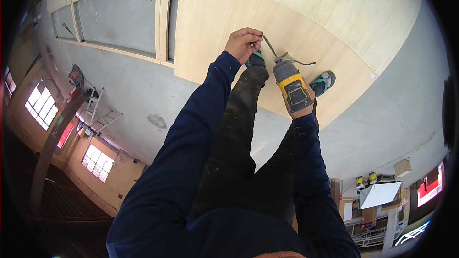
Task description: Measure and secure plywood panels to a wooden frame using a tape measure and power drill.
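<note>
My right hand (pixel 302 107) is wrapped round the rear of a yellow-and-grey power saw (pixel 291 83), which looks like a reciprocating saw. From its metal nose a thin dark blade (pixel 270 46) slants up and to the left. My left hand (pixel 245 43) pinches the blade's far end between thumb and fingertips. A short dark wire-like piece (pixel 304 62) sticks out to the right of the nose; I cannot make out what it is. Beneath both hands lies a pale plywood sheet (pixel 215 28) with a curved edge, and my sandalled feet (pixel 323 82) stand on it.
Another pale plywood sheet (pixel 334 0) adjoins at the far side. A wooden frame (pixel 114 53) lies on the grey concrete floor (pixel 138 100) at left. A stepladder (pixel 98 110) and a red-and-grey machine (pixel 76 76) stand farther left. Cans (pixel 372 177) and a white panel (pixel 380 195) are at lower right.
</note>
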`<state>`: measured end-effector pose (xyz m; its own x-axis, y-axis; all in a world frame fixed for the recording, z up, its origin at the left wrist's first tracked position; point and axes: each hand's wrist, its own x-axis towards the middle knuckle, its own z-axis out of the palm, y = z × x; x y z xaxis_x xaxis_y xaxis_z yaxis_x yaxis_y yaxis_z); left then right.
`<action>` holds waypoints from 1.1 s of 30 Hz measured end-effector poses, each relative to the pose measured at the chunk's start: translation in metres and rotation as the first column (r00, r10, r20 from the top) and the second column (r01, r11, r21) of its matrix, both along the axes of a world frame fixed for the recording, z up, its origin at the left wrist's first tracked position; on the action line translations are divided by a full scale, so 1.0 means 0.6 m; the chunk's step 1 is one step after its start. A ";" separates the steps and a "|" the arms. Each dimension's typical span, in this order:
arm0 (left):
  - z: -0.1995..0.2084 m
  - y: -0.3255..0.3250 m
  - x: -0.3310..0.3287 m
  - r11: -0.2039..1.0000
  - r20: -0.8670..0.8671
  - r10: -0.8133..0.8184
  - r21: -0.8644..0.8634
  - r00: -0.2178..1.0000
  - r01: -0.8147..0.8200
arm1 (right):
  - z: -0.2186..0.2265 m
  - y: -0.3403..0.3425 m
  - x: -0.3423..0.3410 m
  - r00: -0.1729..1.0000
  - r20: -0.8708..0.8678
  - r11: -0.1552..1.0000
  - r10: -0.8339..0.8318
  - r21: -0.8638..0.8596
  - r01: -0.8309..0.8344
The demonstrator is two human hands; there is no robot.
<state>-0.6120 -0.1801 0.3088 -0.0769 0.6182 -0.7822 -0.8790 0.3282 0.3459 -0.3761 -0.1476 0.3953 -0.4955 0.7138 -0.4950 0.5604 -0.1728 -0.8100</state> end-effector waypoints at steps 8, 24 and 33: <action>-0.016 -0.007 -0.014 0.979 0.231 0.139 0.113 0.963 -0.169 | 0.002 0.006 -0.027 1.000 0.001 1.000 0.003 -0.007 -0.003; -0.039 0.026 -0.047 0.976 0.275 -0.111 0.211 0.955 0.053 | -0.025 0.026 -0.018 0.998 -0.024 0.997 0.050 -0.056 -0.051; -0.072 0.063 -0.065 0.981 0.309 -0.144 0.167 0.940 0.096 | -0.044 0.043 -0.039 1.000 -0.018 0.988 -0.025 -0.156 0.022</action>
